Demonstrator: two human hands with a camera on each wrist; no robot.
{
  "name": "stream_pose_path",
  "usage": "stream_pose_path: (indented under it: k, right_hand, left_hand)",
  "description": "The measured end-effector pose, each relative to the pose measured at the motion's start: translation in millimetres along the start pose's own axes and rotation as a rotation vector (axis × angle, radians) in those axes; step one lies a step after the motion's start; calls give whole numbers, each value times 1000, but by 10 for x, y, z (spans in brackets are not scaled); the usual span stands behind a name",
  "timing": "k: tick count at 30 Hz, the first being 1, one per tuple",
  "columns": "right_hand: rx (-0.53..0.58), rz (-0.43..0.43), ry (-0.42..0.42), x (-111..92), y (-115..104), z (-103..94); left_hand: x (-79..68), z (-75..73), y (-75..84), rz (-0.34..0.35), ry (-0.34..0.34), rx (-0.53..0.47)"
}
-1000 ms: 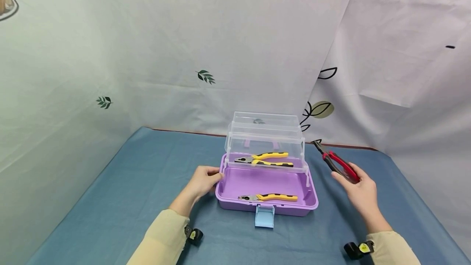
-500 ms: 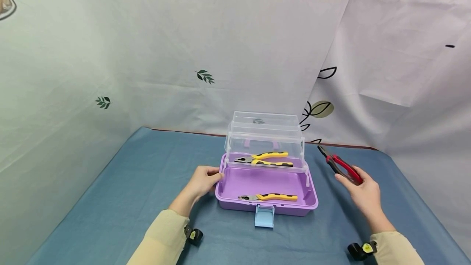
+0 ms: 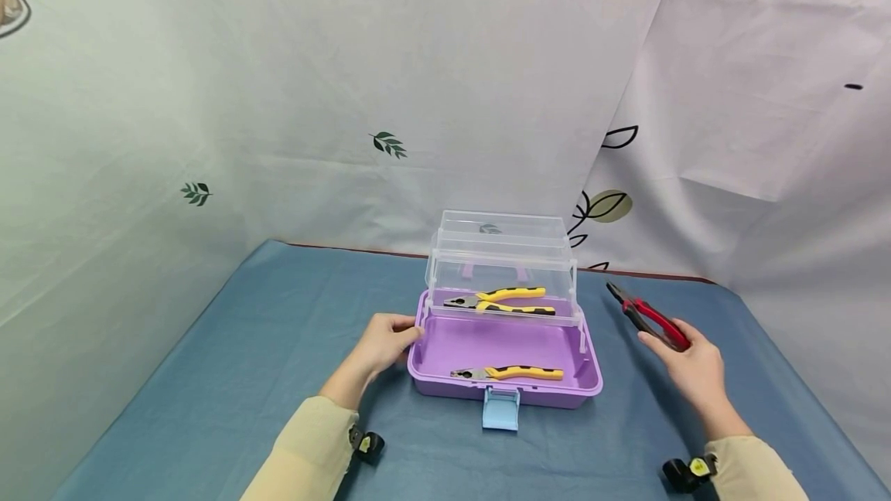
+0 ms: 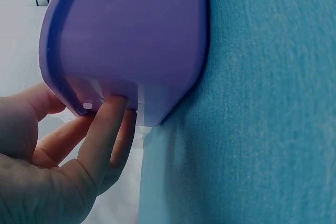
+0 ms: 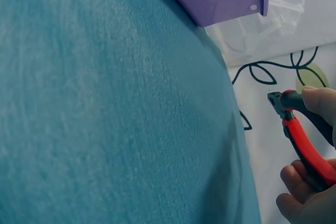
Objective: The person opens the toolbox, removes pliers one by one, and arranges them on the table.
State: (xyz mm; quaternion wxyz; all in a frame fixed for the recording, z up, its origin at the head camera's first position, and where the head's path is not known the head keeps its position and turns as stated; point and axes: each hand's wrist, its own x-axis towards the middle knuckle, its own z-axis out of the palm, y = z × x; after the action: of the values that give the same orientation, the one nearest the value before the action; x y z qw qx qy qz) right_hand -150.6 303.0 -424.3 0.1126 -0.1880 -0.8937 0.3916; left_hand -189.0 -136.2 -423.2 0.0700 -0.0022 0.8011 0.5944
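Observation:
A purple toolbox (image 3: pixel 487 340) stands with its clear lid (image 3: pixel 501 242) raised. At its left end my left hand (image 3: pixel 379 346) holds the rim, thumb on top; the left wrist view shows its fingers against the outer wall (image 4: pixel 131 30). To the right of the box, my right hand (image 3: pixel 692 376) grips red-and-black pliers (image 3: pixel 666 322) by the handles, jaws pointing away and up-left, raised above the cloth. Yellow-and-black pliers (image 3: pixel 515 293) lie at the clear tray at the back of the box. Another yellow-handled pair (image 3: pixel 525 372) lies along the box's front inside wall.
A light blue latch (image 3: pixel 501 410) hangs down at the box's front. Blue cloth (image 3: pixel 278 331) covers the table. White printed fabric (image 3: pixel 487 99) hangs behind and on both sides, close behind the raised lid.
My right hand has shifted slightly to the right with the red-and-black pliers, whose tip is now lower. The left hand and the toolbox have stayed in place.

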Motion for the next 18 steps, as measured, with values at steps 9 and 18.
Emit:
stream_pose_path:
  k: [9, 18]
  right_hand:
    - [-49, 26, -22, 36, 44, -19]
    - [-90, 25, -43, 66, 82, -23]
  left_hand:
    - [-5, 2, 10, 4, 1, -8]
    - [9, 7, -9, 0, 8, -4]
